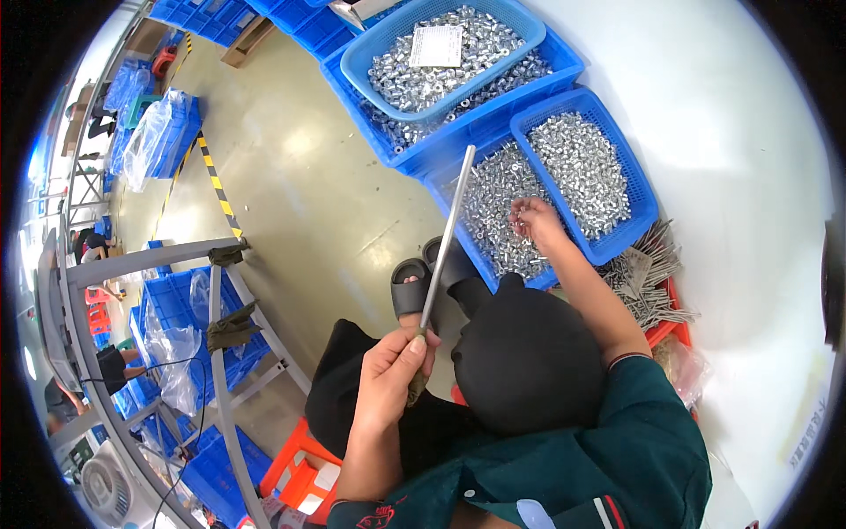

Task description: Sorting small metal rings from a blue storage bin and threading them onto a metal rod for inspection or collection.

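Observation:
My left hand [394, 366] is closed around the lower end of a long thin metal rod [448, 234], which tilts up and away to the right. A brownish-green wrapping shows on the rod's end under my fingers. My right hand [535, 220] is over a blue bin [480, 257] of small silver metal parts [498, 198], its fingers curled at the surface of the pile. Whatever those fingertips pinch is too small to make out. Beside that hand, a blue basket [636, 181] holds more small metal sleeves.
Farther off, another light blue basket [352, 63] of metal parts rests on a larger blue bin [388, 157]. Bundled metal rods [648, 282] lie in a red crate [659, 333] at the right. A grey metal frame [159, 257] stands at the left.

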### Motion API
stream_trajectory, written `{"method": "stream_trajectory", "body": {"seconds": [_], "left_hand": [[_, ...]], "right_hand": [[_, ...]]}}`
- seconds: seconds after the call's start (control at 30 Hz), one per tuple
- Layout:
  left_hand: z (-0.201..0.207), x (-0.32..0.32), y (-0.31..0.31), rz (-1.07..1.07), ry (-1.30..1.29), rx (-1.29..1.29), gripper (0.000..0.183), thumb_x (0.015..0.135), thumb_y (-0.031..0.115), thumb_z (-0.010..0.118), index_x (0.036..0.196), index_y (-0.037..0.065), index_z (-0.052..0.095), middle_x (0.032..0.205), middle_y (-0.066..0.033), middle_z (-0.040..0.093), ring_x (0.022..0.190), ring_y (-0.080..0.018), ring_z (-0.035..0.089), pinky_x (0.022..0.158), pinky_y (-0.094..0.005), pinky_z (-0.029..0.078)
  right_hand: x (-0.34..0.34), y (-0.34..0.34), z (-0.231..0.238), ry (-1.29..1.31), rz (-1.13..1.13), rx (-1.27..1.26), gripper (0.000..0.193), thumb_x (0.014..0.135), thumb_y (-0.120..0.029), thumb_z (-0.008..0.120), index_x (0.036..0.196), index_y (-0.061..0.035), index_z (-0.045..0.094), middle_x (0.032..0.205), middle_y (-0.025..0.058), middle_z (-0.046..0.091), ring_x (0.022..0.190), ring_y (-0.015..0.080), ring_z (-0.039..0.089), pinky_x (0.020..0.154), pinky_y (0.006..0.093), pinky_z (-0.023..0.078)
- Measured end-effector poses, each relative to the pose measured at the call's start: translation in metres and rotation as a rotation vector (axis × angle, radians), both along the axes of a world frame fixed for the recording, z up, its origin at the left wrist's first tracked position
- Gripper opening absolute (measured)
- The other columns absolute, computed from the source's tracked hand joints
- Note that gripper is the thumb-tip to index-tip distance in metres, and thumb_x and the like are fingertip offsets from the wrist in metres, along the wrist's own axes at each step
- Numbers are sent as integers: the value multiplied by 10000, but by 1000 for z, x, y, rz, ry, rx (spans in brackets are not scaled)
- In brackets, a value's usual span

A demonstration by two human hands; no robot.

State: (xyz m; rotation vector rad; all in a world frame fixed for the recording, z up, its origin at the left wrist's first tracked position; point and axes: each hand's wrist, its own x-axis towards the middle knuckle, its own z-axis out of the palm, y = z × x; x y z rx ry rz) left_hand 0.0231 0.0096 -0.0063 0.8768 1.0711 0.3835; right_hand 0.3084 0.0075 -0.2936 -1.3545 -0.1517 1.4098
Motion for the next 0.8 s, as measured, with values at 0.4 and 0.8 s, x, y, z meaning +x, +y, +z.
{"method": "stream_trajectory", "body": {"seconds": [0.4, 0.8], "left_hand": [[-3, 2, -1, 28, 24, -20, 203, 913, 144, 477, 934, -38, 566, 634, -16, 482, 572, -78, 410, 532, -206, 327], [-7, -2, -2, -1, 74, 55, 259, 900, 243, 501, 934, -7, 561, 599, -34, 509, 442, -80, 425, 395, -197, 321]], "right_hand": [[-34, 52, -8, -1501, 704, -11, 127, 700, -119, 593, 805, -57, 628, 935, 131, 583, 882, 308, 581, 765, 414, 483], [-6, -18, 17, 152, 119, 103, 144, 880, -101, 494, 1008, -50, 534, 908, 57, 591, 804, 151, 579, 662, 293, 496]]}}
